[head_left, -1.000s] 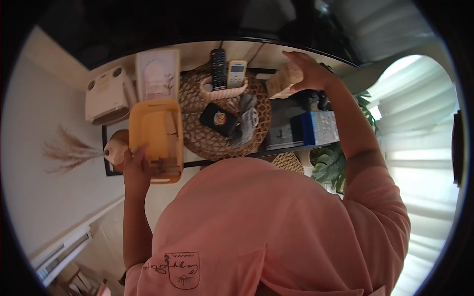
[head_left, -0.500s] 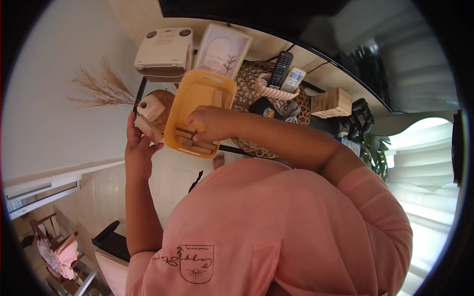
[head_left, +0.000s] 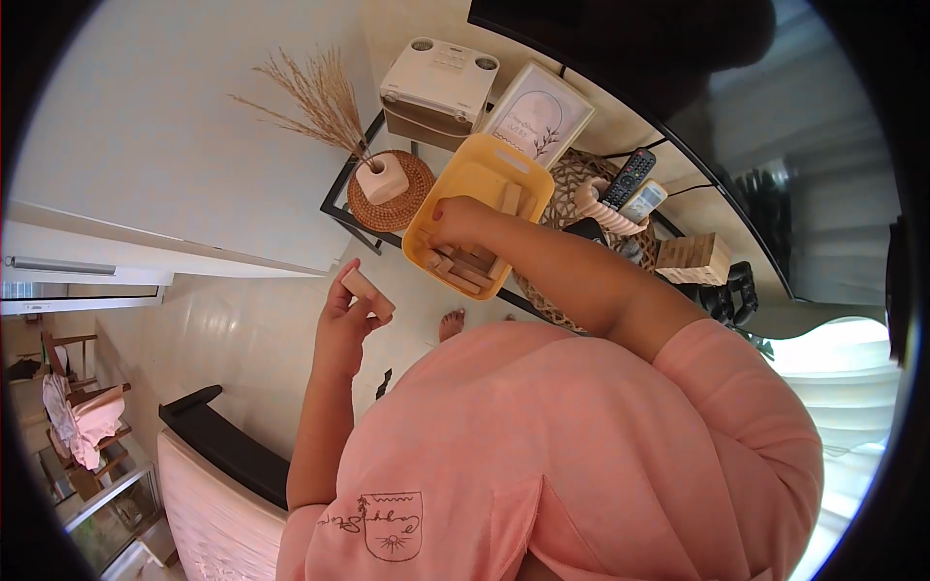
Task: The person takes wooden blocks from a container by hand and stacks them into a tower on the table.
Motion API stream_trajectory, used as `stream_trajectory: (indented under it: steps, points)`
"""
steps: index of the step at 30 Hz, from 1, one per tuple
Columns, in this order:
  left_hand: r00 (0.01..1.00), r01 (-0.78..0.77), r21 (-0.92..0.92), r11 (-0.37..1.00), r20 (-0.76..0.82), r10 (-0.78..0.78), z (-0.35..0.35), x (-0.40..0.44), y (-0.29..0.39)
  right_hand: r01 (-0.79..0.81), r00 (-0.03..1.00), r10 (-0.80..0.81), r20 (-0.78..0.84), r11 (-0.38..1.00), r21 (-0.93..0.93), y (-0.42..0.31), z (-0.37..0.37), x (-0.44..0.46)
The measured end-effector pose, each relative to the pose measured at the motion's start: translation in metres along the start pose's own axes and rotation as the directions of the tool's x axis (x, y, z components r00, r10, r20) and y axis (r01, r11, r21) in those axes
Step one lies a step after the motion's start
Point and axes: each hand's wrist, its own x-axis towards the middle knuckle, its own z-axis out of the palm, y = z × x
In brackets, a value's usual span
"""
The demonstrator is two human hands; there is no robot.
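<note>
My left hand is raised over the floor to the left of a yellow plastic bin. Its thumb and fingers pinch a light wooden block. Reaching across from the right, my right hand is inside the bin near its left wall. Those fingers are bent downward, and whatever they grip is hidden. Several loose wooden blocks lie in the near end of the bin, and more lean along its right side.
Left of the bin, a white vase with dried grass stands on a round woven mat. A white radio and picture frame are behind. To the right are remotes, a stacked block tower and a television.
The view has swung, shifting the scene rightward. My left hand with its block is now farther from the vase and bin. My right hand has moved toward the bin's left wall.
</note>
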Motion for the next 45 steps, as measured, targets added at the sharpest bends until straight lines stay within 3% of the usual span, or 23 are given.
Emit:
stream_trajectory:
  steps: [4,6,8,10,12,13,15,16,18,19,21,22,24,26,28,30,31,32,34,36,38,43,45]
  points:
    - [0.999,-0.003,0.042,0.999,0.054,0.001,0.005,0.005,0.005,-0.023,0.999,0.023,0.026,1.000,0.015,0.018,0.008,0.006]
    - [0.996,-0.014,0.061,0.998,0.089,0.008,0.011,0.009,0.010,0.103,0.991,-0.106,-0.082,0.994,-0.044,0.026,0.012,0.002]
    - [0.991,-0.035,0.100,0.994,0.133,0.021,0.019,0.015,0.015,0.066,0.995,-0.069,-0.072,0.997,-0.042,0.020,-0.002,-0.012]
    - [0.976,-0.056,0.143,0.988,0.217,0.024,0.035,0.023,0.020,0.112,0.985,-0.080,-0.152,0.971,0.212,0.021,-0.020,-0.040]
    - [0.966,-0.082,0.177,0.981,0.257,0.034,0.058,0.027,0.027,-0.038,0.999,0.048,0.003,0.758,0.651,0.021,-0.043,-0.092]
    - [0.950,-0.088,0.194,0.977,0.311,0.024,0.073,0.030,0.028,-0.051,0.995,0.094,-0.029,0.744,0.666,0.035,-0.042,-0.111]
    - [0.908,-0.043,0.265,0.963,0.414,-0.073,0.102,0.036,0.032,-0.020,0.992,-0.121,0.045,0.202,0.979,0.062,-0.038,-0.148]
    - [0.891,-0.055,0.283,0.958,0.447,-0.081,0.117,0.042,0.029,0.002,0.996,-0.093,0.016,0.186,0.983,0.075,-0.037,-0.170]
    - [0.778,-0.110,0.388,0.915,0.606,-0.163,0.151,0.056,0.018,0.057,0.986,-0.144,-0.079,-0.151,0.987,0.100,-0.036,-0.221]
    - [0.785,-0.180,0.496,0.849,0.593,-0.180,0.176,0.051,0.020,0.083,0.987,-0.120,-0.103,-0.160,0.984,0.113,-0.034,-0.243]
    - [0.702,-0.212,0.487,0.848,0.679,-0.215,0.223,0.049,0.014,0.211,0.974,0.122,-0.192,-0.167,0.963,0.136,-0.028,-0.286]
    - [0.632,-0.223,0.471,0.854,0.737,-0.241,0.244,0.048,0.010,0.231,0.968,0.143,-0.208,-0.172,0.958,0.144,-0.030,-0.310]
    - [0.592,-0.215,0.429,0.877,0.772,-0.233,0.288,0.051,-0.010,0.326,0.886,0.366,-0.285,-0.055,0.944,0.160,-0.036,-0.356]
    - [0.523,-0.278,0.395,0.876,0.827,-0.206,0.339,0.037,-0.015,0.398,0.822,0.473,-0.318,-0.076,0.914,0.195,-0.029,-0.383]
    - [0.516,-0.284,0.403,0.870,0.829,-0.216,0.389,0.027,-0.023,0.467,0.747,0.571,-0.340,-0.087,0.880,0.222,-0.038,-0.404]
    - [0.515,-0.281,0.417,0.864,0.826,-0.231,0.439,0.025,-0.027,0.423,0.607,0.707,-0.363,0.099,0.901,0.241,-0.052,-0.425]
    - [0.498,-0.357,0.427,0.831,0.839,-0.217,0.464,0.025,-0.030,0.391,0.554,0.735,-0.391,0.185,0.902,0.254,-0.059,-0.429]
    - [0.482,-0.429,0.434,0.792,0.852,-0.206,0.486,0.025,-0.035,0.391,0.553,0.740,-0.383,0.175,0.903,0.268,-0.064,-0.429]
    - [0.524,-0.403,0.403,0.822,0.837,-0.154,0.520,0.036,-0.056,0.246,0.435,0.787,-0.438,0.364,0.898,0.299,-0.073,-0.423]
    - [0.573,-0.381,0.366,0.849,0.814,-0.094,0.540,0.042,-0.069,0.204,0.428,0.783,-0.452,0.404,0.892,0.323,-0.080,-0.415]
    - [0.624,-0.446,0.422,0.789,0.779,-0.064,0.549,0.042,-0.074,0.163,0.430,0.775,-0.464,0.438,0.884,0.339,-0.082,-0.408]
    - [0.651,-0.486,0.450,0.750,0.758,-0.033,0.559,0.045,-0.084,-0.044,0.375,0.720,-0.584,0.643,0.764,0.351,-0.083,-0.392]
    - [0.657,-0.517,0.464,0.719,0.753,-0.014,0.561,0.048,-0.085,-0.058,0.377,0.713,-0.591,0.655,0.753,0.349,-0.084,-0.394]
